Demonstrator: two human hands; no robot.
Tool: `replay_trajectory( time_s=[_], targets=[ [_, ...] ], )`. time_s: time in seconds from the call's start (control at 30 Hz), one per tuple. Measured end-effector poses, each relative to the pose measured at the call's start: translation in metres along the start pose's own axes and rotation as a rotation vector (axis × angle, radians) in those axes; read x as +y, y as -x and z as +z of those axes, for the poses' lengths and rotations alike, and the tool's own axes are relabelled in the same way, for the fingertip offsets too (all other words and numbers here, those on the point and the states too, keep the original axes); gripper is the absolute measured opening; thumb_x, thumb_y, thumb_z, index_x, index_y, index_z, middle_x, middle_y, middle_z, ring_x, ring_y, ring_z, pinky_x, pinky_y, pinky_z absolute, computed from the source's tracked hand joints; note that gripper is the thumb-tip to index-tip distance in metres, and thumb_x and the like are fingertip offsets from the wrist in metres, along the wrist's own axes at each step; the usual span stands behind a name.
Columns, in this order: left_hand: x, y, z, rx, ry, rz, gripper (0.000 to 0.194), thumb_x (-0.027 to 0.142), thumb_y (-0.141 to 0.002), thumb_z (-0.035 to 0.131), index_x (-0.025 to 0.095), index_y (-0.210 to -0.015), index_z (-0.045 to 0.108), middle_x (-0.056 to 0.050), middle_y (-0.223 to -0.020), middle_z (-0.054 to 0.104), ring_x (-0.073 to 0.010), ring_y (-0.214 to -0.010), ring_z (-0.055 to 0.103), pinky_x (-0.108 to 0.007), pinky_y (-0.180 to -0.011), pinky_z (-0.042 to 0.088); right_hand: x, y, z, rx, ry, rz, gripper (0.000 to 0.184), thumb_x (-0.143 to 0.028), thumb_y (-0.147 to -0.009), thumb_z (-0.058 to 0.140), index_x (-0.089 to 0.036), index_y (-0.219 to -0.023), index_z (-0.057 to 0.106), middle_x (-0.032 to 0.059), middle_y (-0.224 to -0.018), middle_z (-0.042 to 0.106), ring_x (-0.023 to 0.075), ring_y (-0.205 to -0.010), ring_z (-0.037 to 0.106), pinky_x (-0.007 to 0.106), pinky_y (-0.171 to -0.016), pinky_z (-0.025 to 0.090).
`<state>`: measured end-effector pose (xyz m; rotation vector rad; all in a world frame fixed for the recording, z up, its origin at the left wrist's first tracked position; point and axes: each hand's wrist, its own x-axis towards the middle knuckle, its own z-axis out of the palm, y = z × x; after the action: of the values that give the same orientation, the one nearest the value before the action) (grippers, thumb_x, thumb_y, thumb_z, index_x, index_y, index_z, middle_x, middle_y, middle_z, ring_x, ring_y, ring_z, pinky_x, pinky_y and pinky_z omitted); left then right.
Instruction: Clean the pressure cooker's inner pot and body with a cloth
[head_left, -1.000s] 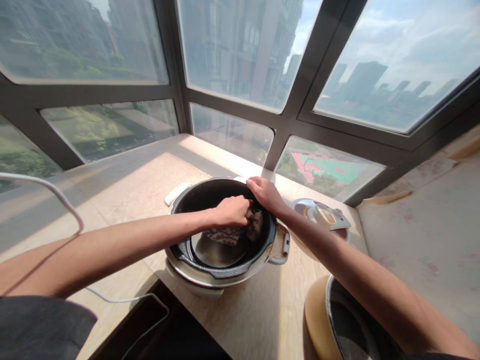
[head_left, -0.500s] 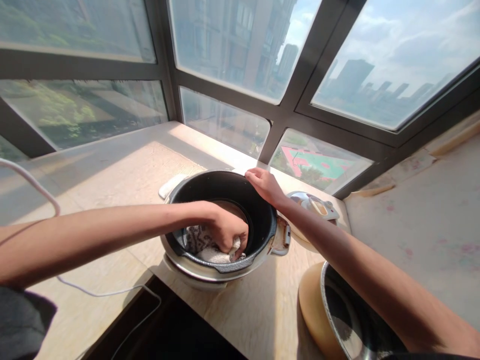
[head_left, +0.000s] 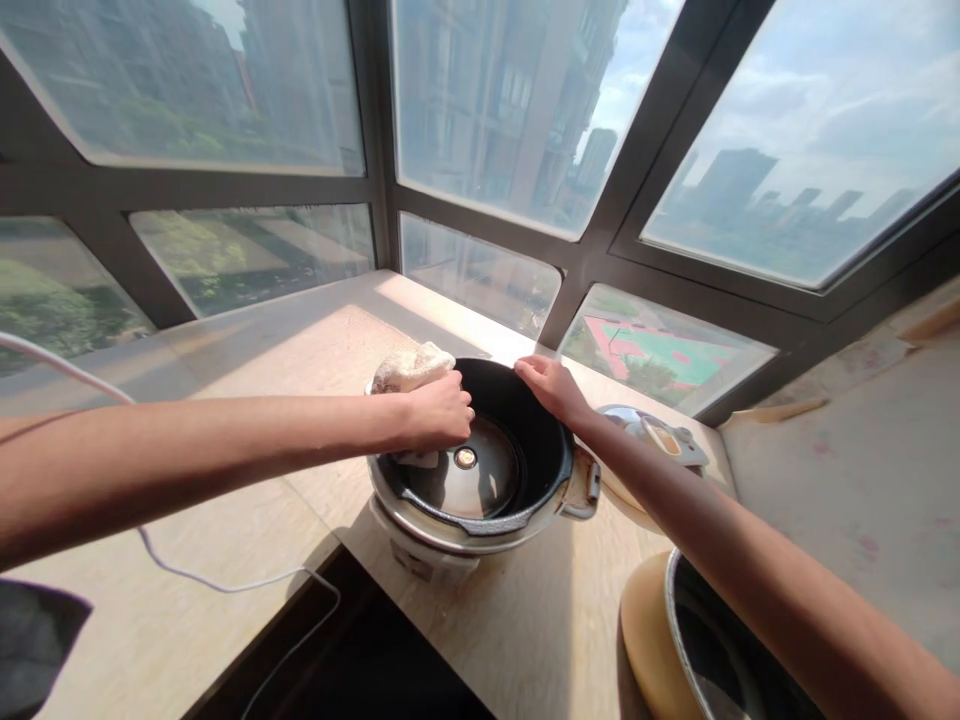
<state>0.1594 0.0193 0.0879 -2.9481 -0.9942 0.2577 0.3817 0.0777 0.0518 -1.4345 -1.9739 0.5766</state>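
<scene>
An open cooker base [head_left: 480, 515] stands on a wooden counter by the windows; its dark inside shows a round heating plate with a small metal centre [head_left: 465, 458]. My left hand [head_left: 439, 412] is closed on a pale cloth [head_left: 409, 368] pressed against the cooker's left inner wall and rim. My right hand [head_left: 551, 385] rests on the far right rim, fingers curled over the edge.
The cooker's lid [head_left: 652, 432] lies to the right. A tan pot with a dark inner bowl [head_left: 660, 640] stands at the lower right. A white cable [head_left: 225, 585] trails across the counter [head_left: 262, 350] to the left. A black surface [head_left: 352, 660] lies below.
My left hand has carried the cloth from the near bottom of the cooker up to the left rim. My right hand stays on the far rim. The camera shifted.
</scene>
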Motion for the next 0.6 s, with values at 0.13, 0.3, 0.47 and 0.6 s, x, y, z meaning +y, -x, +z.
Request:
replay_trajectory(
  time_s=[0.13, 0.3, 0.47, 0.6],
  targets=[
    [-0.022, 0.0, -0.016, -0.013, -0.002, 0.062, 0.019, 0.007, -0.073, 0.064, 0.024, -0.064, 0.068, -0.011, -0.105, 0.075, -0.0306, -0.111, 0.062, -0.045, -0.093, 0.039, 0.002, -0.002, 0.001, 0.016, 0.013, -0.006, 0.034, -0.039, -0.095, 0.05, -0.018, -0.086, 0.075, 0.0086, -0.094, 0.077, 0.0246, -0.091, 0.069, 0.031, -0.081, 0.047],
    [-0.037, -0.022, -0.016, 0.137, 0.008, 0.141, 0.023, 0.005, -0.075, 0.066, 0.027, -0.076, 0.071, -0.008, -0.113, 0.072, -0.0272, -0.111, 0.061, -0.04, -0.09, 0.039, 0.002, -0.003, 0.002, 0.021, 0.054, 0.005, 0.036, -0.042, -0.096, 0.049, -0.019, -0.079, 0.07, 0.0065, -0.084, 0.074, 0.0226, -0.081, 0.066, 0.03, -0.073, 0.044],
    [-0.028, -0.046, -0.005, 0.232, -0.092, 0.181, 0.02, 0.007, -0.083, 0.062, 0.024, -0.089, 0.071, -0.01, -0.115, 0.069, -0.0275, -0.109, 0.061, -0.038, -0.085, 0.04, 0.005, -0.005, 0.002, 0.063, 0.101, 0.041, 0.057, -0.056, -0.103, 0.03, -0.021, -0.074, 0.065, 0.0071, -0.075, 0.068, 0.0233, -0.074, 0.063, 0.032, -0.071, 0.043],
    [-0.017, -0.044, -0.003, 0.305, -0.01, 0.09, 0.028, 0.002, -0.077, 0.064, 0.019, -0.099, 0.071, -0.008, -0.115, 0.069, -0.0279, -0.112, 0.06, -0.034, -0.092, 0.041, 0.005, -0.006, 0.002, 0.041, 0.123, 0.045, 0.059, -0.053, -0.106, 0.027, -0.02, -0.082, 0.069, 0.0092, -0.084, 0.072, 0.0244, -0.083, 0.067, 0.032, -0.077, 0.045]
  ],
)
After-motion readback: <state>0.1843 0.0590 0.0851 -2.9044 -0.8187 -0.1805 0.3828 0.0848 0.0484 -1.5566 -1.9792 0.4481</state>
